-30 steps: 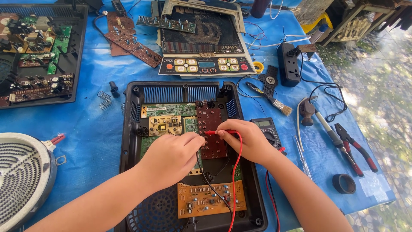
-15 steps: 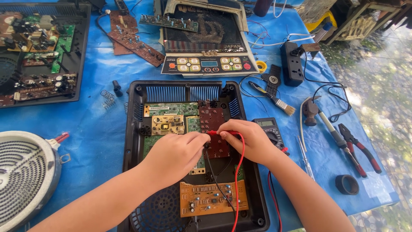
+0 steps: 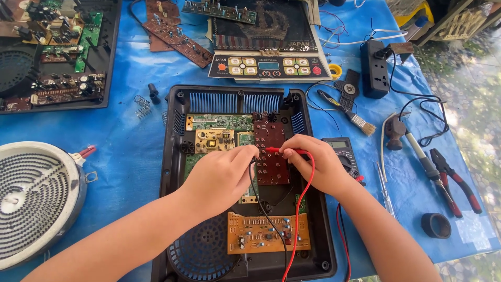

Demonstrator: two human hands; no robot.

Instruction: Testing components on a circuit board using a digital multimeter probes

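Observation:
An opened black cooker housing (image 3: 169,172) lies in front of me with green and tan circuit boards inside. My left hand (image 3: 222,175) holds a black test probe whose black lead (image 3: 266,214) runs down over an orange board (image 3: 269,232). My right hand (image 3: 315,164) pinches a red test probe (image 3: 279,150) on a dark red board (image 3: 270,151); its red lead (image 3: 302,203) trails toward me. A multimeter (image 3: 342,151) sits half hidden behind my right hand.
A round coil heater (image 3: 36,201) lies at left, another opened unit (image 3: 49,57) at far left. A control panel (image 3: 269,68), loose boards (image 3: 177,34), a brush (image 3: 347,112), power strip (image 3: 376,75), soldering iron (image 3: 417,154), pliers (image 3: 459,180) and tape roll (image 3: 436,225) lie around on the blue sheet.
Both hands stay on the boards with the probes; they have barely shifted. The camera view has moved slightly.

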